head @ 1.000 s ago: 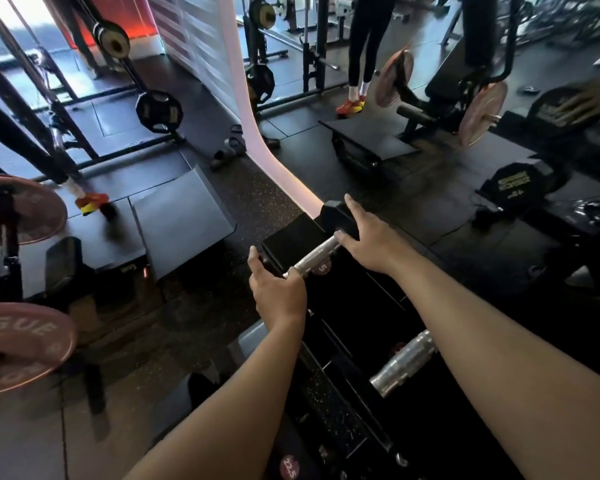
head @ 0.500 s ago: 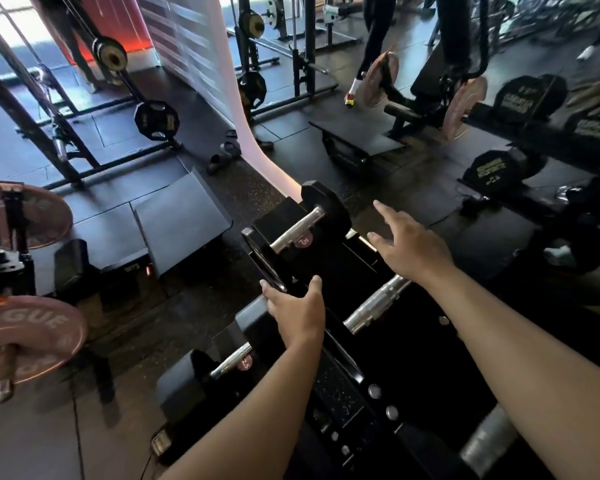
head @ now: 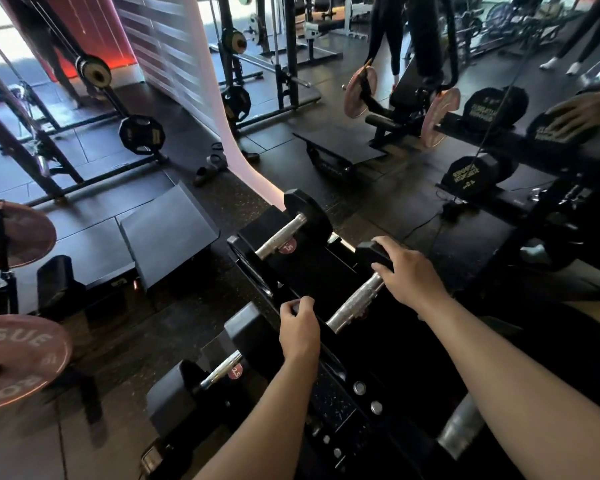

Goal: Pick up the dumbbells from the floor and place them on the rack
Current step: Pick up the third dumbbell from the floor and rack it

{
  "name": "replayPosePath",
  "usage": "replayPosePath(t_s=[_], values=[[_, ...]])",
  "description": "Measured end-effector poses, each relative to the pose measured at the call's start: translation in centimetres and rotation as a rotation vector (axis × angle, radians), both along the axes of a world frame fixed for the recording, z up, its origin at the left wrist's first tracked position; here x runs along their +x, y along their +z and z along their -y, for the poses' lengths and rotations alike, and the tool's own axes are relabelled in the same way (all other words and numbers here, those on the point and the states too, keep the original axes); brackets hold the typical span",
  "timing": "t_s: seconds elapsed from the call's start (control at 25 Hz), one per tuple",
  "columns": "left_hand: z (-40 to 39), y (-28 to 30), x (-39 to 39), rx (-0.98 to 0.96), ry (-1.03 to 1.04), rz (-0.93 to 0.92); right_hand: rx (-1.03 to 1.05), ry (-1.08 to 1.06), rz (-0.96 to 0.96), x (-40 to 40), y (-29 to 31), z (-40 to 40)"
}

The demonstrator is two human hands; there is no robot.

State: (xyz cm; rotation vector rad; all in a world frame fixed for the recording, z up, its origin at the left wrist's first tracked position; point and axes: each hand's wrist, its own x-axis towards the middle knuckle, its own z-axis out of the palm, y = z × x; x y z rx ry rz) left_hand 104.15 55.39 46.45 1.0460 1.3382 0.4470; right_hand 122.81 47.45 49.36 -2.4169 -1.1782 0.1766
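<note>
Gripping the far end of a black-headed dumbbell with a knurled steel handle (head: 355,304), the right hand (head: 411,275) curls its fingers over the head, while the left hand (head: 298,329) closes on the near end. It lies on the black tiered metal rack (head: 340,403), beside a smaller black dumbbell with a red label (head: 281,233).

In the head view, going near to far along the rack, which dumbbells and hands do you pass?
The 2.5 dumbbell → left hand on the rack edge → right hand on the dumbbell with the knurled handle → the 5 dumbbell at the far end.
</note>
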Motion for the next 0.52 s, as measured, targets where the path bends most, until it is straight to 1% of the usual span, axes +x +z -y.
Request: replayPosePath(t_s=[0.16,0.36,0.52], values=[[-0.4,0.2,-0.3,-0.065,0.003,-0.003,0.002,0.028,0.008,-0.1,0.4,-1.6],[-1.1,-0.2,0.0,-0.053,-0.020,-0.014,0.019,-0.007,0.010,-0.1,-0.2,0.1],[-1.1,-0.4,-0.2,-0.086,-0.068,-0.001,0.017,-0.019,-0.014,0.1,-0.3,0.4]])
